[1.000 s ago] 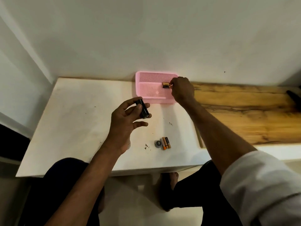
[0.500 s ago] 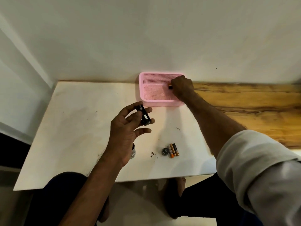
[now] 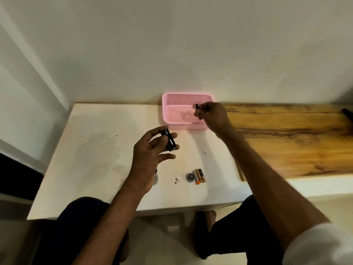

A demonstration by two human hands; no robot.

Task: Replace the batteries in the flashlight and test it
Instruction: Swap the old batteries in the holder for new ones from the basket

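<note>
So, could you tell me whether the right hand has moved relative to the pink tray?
Yes: the right hand has pulled slightly back toward the pink tray's near-right corner.

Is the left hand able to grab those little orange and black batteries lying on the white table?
Probably not right away: the left hand is already holding a black battery holder. Nothing blocks the batteries, though.

No text, brand, number or sign can be read; any print on the batteries [image 3: 200,176] lying on the counter [image 3: 95,150] is too small and blurred.
</note>
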